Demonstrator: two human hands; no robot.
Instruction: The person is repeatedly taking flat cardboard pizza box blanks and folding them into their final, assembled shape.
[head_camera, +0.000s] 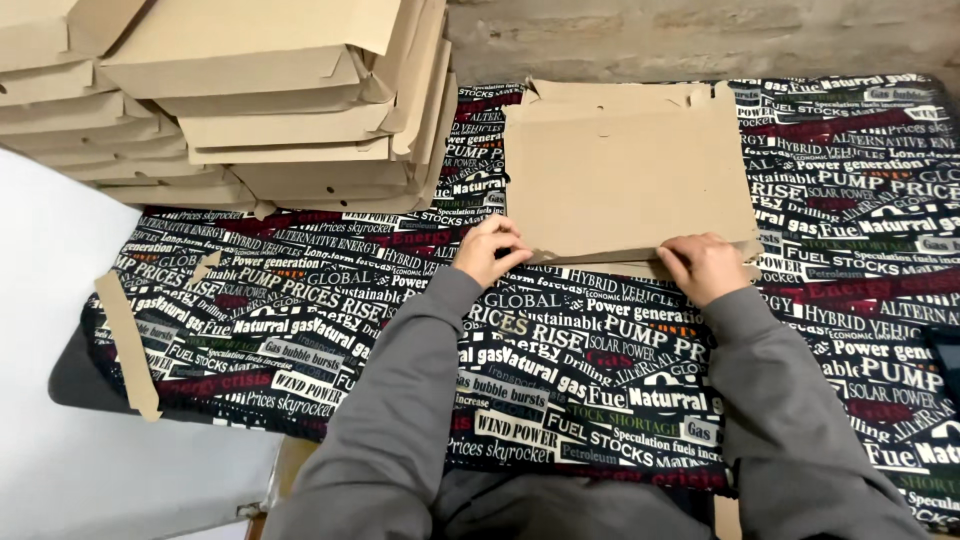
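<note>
Worktop (300, 330) covered w/ dark cloth printed all over in white, red and green lettering; rough grey wall behind, pale floor at left. Far left of the grips, at cloth edge: 1 long cardboard strip (128, 345), plus 1 small scrap (205, 268) nearer in. Up and left of left hand: 1 stack of folded cardboard boxes (250, 100), approx. 8–10 layers, exact no. not countable. Left hand (488, 250): grip closed, fingers pinching near-left corner of flat cardboard sheet (625, 170). 1 sheet only, lying flat just beyond both hands, near edge folded up. Right hand (705, 265): curled down onto near-right edge, pressing the fold. 2 grey sleeves in view.
</note>
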